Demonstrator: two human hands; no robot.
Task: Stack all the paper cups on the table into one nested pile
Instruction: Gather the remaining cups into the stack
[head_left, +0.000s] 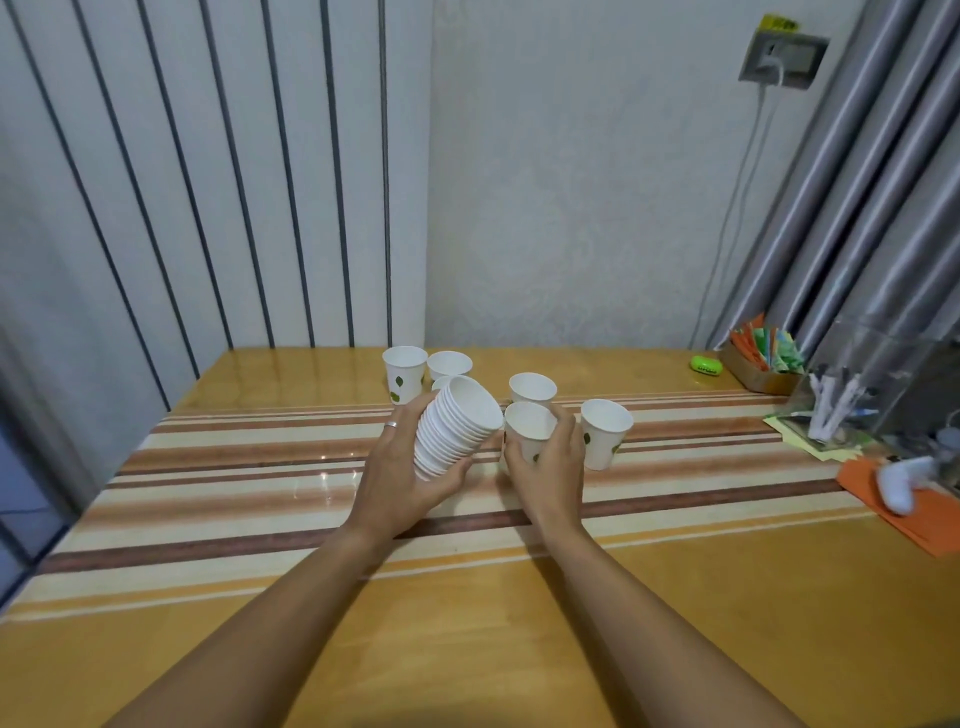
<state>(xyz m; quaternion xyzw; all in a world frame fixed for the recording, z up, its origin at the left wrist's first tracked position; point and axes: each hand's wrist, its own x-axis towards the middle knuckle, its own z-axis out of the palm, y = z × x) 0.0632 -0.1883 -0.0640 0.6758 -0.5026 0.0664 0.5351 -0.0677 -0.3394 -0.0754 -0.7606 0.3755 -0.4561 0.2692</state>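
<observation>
My left hand (400, 478) grips a nested pile of several white paper cups (457, 428), tilted with its mouth up and to the right, above the striped table runner. My right hand (553, 467) wraps around a single upright white cup with a green leaf print (527, 431), right beside the pile. More loose cups stand upright on the table: one just right of my right hand (605, 434), one behind it (532, 388), and two at the back (404, 373) (449, 365). Another cup's rim peeks out behind the pile.
The wooden table (467, 623) carries a striped runner (234, 493). At the right stand a clear acrylic holder (852, 405), a cardboard box of coloured packets (763, 358), a green oval object (705, 365), and a white controller (901, 483) on orange paper. Walls close behind.
</observation>
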